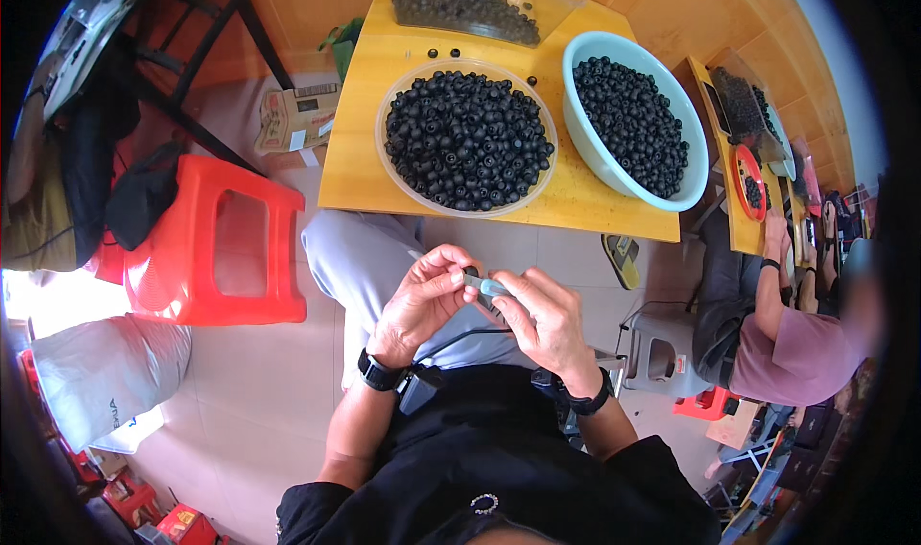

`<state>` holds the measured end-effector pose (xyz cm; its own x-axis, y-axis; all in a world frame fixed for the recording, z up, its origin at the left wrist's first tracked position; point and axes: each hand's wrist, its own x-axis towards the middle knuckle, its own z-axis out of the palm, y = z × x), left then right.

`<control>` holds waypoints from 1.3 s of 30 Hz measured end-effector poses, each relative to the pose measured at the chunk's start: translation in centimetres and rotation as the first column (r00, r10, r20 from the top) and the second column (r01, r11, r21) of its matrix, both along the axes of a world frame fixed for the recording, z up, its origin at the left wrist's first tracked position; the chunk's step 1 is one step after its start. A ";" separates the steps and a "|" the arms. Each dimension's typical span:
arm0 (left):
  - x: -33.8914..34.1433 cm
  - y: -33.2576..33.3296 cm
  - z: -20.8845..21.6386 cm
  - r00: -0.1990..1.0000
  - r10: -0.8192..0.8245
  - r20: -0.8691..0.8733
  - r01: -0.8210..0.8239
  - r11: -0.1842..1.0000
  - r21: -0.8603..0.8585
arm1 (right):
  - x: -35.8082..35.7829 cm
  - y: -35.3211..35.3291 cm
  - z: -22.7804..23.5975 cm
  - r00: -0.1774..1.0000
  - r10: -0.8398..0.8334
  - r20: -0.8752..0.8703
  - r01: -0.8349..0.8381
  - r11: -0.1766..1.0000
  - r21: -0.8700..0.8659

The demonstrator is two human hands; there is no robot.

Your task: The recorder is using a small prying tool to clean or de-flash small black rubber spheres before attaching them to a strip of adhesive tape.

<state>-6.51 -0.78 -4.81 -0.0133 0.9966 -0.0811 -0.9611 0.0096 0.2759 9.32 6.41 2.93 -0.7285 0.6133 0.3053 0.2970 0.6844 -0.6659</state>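
Note:
Over my lap, just off the table's near edge, my two hands meet. My right hand point(549, 317) is closed on a small knife point(493, 287) with a pale teal grip and a short grey blade. The blade points left, toward the fingertips of my left hand point(429, 296). Those fingers pinch a small black round part point(470, 272), mostly hidden by finger and thumb. Beyond my hands, a round clear tray point(382, 147) heaped with similar black hollow parts sits on the yellow table point(345, 176).
Right of the tray stands a light blue basin point(698, 176) of black parts. A clear bin point(552, 29) with more is at the back. A red stool point(206, 305) and a grey-white sack point(115, 372) stand left. A person point(801, 353) works at another table on the right.

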 end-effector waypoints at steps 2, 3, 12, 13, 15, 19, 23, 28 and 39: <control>0.0 0.0 -0.1 1.000 0.004 0.008 -0.004 1.000 -0.016 | 0.0 0.0 0.0 1.000 -0.009 -0.001 0.009 1.000 0.026; 0.1 0.1 -0.1 1.000 0.002 0.009 -0.002 1.000 -0.017 | 0.0 0.0 0.0 1.000 -0.013 0.001 0.013 0.999 0.042; 0.3 0.2 -0.5 1.000 0.004 0.031 -0.004 1.000 -0.002 | 0.0 0.0 0.4 0.992 -0.122 -0.042 0.122 0.993 -0.003; 0.3 0.2 -0.7 0.999 -0.006 0.048 0.005 1.000 0.009 | 0.1 0.0 0.6 0.985 -0.170 -0.043 0.169 0.985 -0.029; 0.3 0.2 -0.8 0.998 -0.015 0.064 0.014 1.000 0.018 | 0.2 0.1 0.0 0.987 -0.152 -0.052 0.152 0.988 -0.012; 0.3 0.2 -0.5 0.999 -0.007 0.052 0.007 1.000 0.001 | 0.1 -0.1 -0.3 0.997 -0.076 -0.034 0.076 0.997 -0.004; 0.3 0.2 -0.1 1.000 0.004 0.012 -0.004 1.000 -0.019 | 0.0 0.0 -0.3 1.000 -0.028 0.014 0.026 0.996 0.084; 0.3 0.1 0.1 1.000 -0.003 0.003 0.003 1.000 -0.020 | -0.1 -0.1 -0.4 0.998 -0.058 0.040 0.052 0.990 0.131; 0.2 0.1 -0.3 0.999 -0.012 0.038 0.014 0.999 -0.031 | 0.0 -0.2 -0.9 0.995 -0.095 0.029 0.092 0.992 0.087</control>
<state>-6.28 -0.63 -5.12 0.0034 0.9936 -0.1125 -0.9707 0.0303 0.2384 9.28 6.20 2.04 -0.6799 0.6515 0.3364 0.3831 0.7069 -0.5946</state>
